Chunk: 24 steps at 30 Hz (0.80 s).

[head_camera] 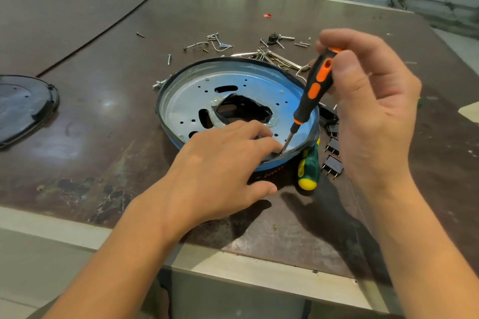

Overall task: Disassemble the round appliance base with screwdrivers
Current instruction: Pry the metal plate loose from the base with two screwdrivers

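The round appliance base (186, 90) lies on the table, a blue-rimmed metal dish with holes and a ragged black opening in its middle. My left hand (220, 163) rests on its near rim, fingers pressing inside and thumb against the outer side. My right hand (368, 101) grips the black-and-orange screwdriver (315, 88) by its handle top. The shaft slants down-left, its tip meeting the dish floor near the front rim, right at my left fingertips. A green-and-yellow screwdriver (308, 168) lies beside the base at the right.
Loose screws and metal clips (215, 43) are scattered behind the base. Several small black plug parts (333, 160) lie at its right. A dark round cover (23, 106) sits at the far left. The table's front edge (233, 264) runs just below my wrists.
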Tool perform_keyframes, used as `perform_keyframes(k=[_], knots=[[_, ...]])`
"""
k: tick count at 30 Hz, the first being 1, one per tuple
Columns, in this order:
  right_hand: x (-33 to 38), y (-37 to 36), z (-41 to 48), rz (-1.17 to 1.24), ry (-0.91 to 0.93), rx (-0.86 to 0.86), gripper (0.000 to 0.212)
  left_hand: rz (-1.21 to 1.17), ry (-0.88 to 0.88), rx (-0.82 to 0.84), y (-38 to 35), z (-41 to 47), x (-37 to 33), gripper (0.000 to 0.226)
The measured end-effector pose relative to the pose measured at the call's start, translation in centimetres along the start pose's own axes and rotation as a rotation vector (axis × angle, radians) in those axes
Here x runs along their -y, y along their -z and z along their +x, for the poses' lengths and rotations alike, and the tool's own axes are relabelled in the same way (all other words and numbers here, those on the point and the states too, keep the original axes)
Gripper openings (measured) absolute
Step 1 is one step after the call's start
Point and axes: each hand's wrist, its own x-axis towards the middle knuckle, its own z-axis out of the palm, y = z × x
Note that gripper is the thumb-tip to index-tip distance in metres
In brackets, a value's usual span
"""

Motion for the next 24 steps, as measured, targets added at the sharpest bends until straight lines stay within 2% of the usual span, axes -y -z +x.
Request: perform_keyframes(k=[3,8,11,13,18,22,24], knots=[[-0.08,-0.14,0.10,-0.067,0.025,-0.017,0.024,0.003,0.004,0.000,0.03,0.03,-0.03,0.060],[-0.41,0.44,0.03,0.048,-0.053,-0.001,0.028,0.013,0.008,-0.003,0.00,0.14,-0.07,0.058],[-0.08,0.00,0.01,-0.012,-0.030,-0.005,0.024,0.015,0.009,-0.002,0.03,0.15,-0.08,0.058],[-0.04,0.00,-0.08,-0.048,-0.007,0.003,0.028,0.017,0.008,0.000,0.04,0.14,-0.10,0.058],[-0.03,0.38,-0.19,0.062,-0.073,0.029,0.039,0.021,0.013,-0.002,0.04,0.20,-0.14,0.057],[0.20,-0.08,0.04,-0.021,0.000,-0.012,0.018,0.017,0.016,0.005,0.02,0.23,-0.12,0.056],[-0.02,0.05,0.27,-0.042,0.010,-0.071,0.018,0.010,0.020,0.008,0.06,0.18,-0.14,0.056]])
